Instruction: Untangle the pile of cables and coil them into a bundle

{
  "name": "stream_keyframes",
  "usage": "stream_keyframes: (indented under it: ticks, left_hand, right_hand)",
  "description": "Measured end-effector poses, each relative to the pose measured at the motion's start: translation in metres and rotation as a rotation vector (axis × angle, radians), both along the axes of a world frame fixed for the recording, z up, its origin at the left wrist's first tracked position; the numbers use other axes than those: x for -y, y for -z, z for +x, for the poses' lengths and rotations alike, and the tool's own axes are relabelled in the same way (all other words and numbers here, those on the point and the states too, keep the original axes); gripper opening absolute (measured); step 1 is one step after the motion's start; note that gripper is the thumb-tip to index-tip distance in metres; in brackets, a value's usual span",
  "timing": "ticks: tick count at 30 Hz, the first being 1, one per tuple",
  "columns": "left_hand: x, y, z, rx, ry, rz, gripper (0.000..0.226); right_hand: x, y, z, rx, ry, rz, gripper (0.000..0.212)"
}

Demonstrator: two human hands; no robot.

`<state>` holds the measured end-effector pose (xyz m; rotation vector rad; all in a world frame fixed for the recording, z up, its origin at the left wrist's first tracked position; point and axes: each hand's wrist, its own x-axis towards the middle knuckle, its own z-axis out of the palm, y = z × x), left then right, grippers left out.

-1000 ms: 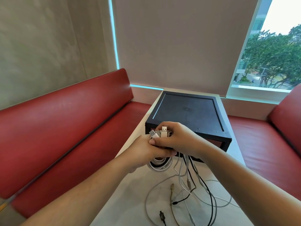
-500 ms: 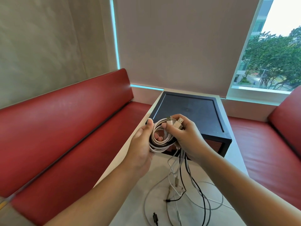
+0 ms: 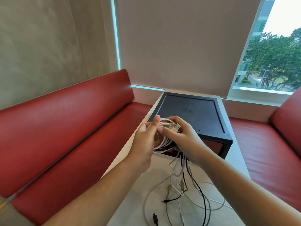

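A coil of white cables (image 3: 164,142) hangs in the air above the white table (image 3: 130,198), held between both hands. My left hand (image 3: 145,141) grips the coil's left side, thumb up over the top strands. My right hand (image 3: 180,137) pinches several USB plugs (image 3: 173,127) at the top of the coil. From under the right hand, loose white and black cable tails (image 3: 187,181) hang down and spread in loops on the table.
A black box (image 3: 195,111) stands on the table just behind the hands. Red benches run along the left (image 3: 65,136) and the right (image 3: 268,144). Behind them is a wall and a window with a lowered blind.
The coil has turned and come up into view between the hands. My left thumb now stands over its top, and both hands have moved slightly left.
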<state>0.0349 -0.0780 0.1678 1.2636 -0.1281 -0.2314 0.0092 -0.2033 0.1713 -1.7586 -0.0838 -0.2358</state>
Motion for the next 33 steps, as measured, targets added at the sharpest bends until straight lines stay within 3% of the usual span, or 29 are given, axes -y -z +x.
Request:
stream_keyframes:
  ticks: [5, 9, 15, 19, 25, 33]
  left_hand:
    - [-0.006, -0.006, -0.004, 0.012, 0.176, 0.069, 0.046]
    - [-0.009, -0.008, -0.004, -0.015, 0.155, 0.119, 0.047]
    - [-0.010, -0.006, 0.001, -0.095, 0.075, 0.000, 0.051]
    - [-0.015, -0.004, 0.009, -0.116, 0.077, -0.016, 0.048]
    - [-0.018, -0.009, 0.014, -0.114, 0.089, -0.032, 0.050]
    - [-0.019, -0.007, 0.017, -0.091, 0.185, 0.111, 0.047]
  right_hand:
    - [0.002, 0.002, 0.000, 0.077, 0.040, -0.060, 0.045]
    - [0.000, 0.003, 0.001, 0.110, 0.071, -0.084, 0.045]
    - [0.008, -0.007, 0.004, 0.043, -0.038, -0.145, 0.044]
    - [0.019, -0.010, 0.001, 0.021, -0.124, -0.130, 0.030]
    - [0.025, -0.003, -0.003, 0.047, -0.126, -0.090, 0.032]
    - [0.026, -0.016, 0.007, -0.090, -0.210, -0.098, 0.020]
